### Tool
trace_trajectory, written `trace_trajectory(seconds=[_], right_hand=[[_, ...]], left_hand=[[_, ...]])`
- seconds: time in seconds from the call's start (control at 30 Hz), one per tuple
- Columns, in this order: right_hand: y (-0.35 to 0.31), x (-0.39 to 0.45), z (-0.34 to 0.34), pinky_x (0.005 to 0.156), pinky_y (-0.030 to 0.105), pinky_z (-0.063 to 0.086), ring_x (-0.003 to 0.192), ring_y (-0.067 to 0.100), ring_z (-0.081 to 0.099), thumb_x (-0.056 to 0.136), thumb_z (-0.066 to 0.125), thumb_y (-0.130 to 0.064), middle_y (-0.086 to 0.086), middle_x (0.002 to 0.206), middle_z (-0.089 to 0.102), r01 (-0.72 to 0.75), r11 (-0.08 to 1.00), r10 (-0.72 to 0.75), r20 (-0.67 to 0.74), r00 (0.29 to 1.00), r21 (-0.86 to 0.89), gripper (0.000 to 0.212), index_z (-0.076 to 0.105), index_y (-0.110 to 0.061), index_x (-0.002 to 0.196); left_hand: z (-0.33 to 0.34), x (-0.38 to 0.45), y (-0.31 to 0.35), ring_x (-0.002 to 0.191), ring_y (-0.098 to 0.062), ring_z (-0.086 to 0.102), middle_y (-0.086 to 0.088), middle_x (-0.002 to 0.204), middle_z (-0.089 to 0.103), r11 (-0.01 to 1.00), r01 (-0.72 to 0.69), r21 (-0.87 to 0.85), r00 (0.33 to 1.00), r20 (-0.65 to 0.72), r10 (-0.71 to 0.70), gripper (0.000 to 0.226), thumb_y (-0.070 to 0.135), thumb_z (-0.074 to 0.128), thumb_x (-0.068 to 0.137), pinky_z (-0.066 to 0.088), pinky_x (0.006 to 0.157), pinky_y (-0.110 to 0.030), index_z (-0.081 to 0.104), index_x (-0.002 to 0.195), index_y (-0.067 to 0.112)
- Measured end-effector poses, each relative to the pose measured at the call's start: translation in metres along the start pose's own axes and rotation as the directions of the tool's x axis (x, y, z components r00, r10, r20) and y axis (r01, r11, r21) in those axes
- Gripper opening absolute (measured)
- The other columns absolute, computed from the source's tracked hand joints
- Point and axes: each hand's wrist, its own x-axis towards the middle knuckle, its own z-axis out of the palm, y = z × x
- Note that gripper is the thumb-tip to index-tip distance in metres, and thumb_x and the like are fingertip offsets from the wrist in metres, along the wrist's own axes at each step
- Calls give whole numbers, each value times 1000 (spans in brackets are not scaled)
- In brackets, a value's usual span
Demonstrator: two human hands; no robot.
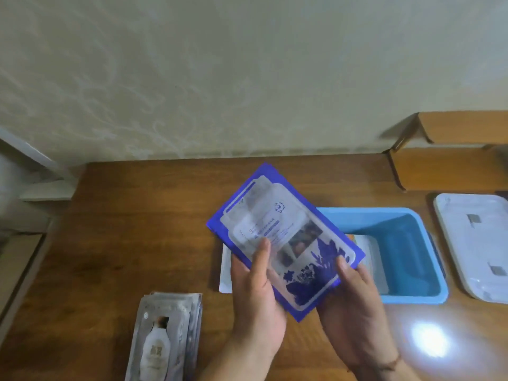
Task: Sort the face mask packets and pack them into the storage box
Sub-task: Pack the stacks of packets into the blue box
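Observation:
A stack of blue-and-white face mask packets [277,224] is held tilted above the wooden table, just left of the blue storage box [412,251]. My left hand [255,292] grips the stack's lower left edge, thumb on its front. My right hand [354,298] holds the lower right corner, thumb on top. A few packets lie flat inside the box at its left end, partly hidden by the held stack. A pile of silver packets [167,334] with a white bottle print lies at the front left.
The box's white lid [475,243] lies upside down to the right of the box. A white packet edge [225,273] shows on the table under my left hand. A wooden shelf [450,160] stands at the back right. A bright light glare marks the table [123,229] front right.

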Motion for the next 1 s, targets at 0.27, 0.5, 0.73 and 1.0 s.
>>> trace_trajectory(seconds=[0.27, 0.5, 0.73, 1.0], right_hand=[[-41, 28, -10, 85, 76, 42, 111, 51, 59, 91, 50, -3, 29, 118, 64, 23, 1000, -23, -169, 985, -1, 31, 63, -3, 119], [-54, 40, -37, 83, 74, 45, 110, 49, 61, 89, 54, -2, 30, 120, 63, -20, 997, 4, -223, 975, -71, 32, 58, 2, 121], [-90, 54, -78, 80, 67, 49, 91, 43, 68, 67, 79, -25, 24, 107, 70, -98, 915, 11, -218, 976, -391, 50, 65, -6, 111], [-123, 67, -112, 53, 48, 50, 54, 38, 64, 70, 83, -19, 24, 73, 69, -234, 748, 105, -237, 966, -621, 41, 63, 1, 101]], left_hand=[[45, 31, 12, 106, -24, 68, -8, 117, 70, 940, -330, 89, 942, -35, 334, 44, 12, 60, 86, 57, 85, -41, 54, 128, 24], [50, 46, -19, 103, -25, 70, -6, 107, 75, 836, -387, 390, 872, -141, 469, 21, 31, 59, 91, 55, 87, -39, 76, 102, 25], [33, 55, -28, 79, -6, 67, -3, 95, 76, 768, -305, 563, 930, 1, 368, 30, 2, 65, 90, 51, 72, -14, 71, 108, 24], [20, 66, -33, 88, -14, 72, 1, 88, 76, 572, -128, 810, 991, 88, 97, 22, 0, 68, 87, 58, 80, -28, 70, 100, 18]])
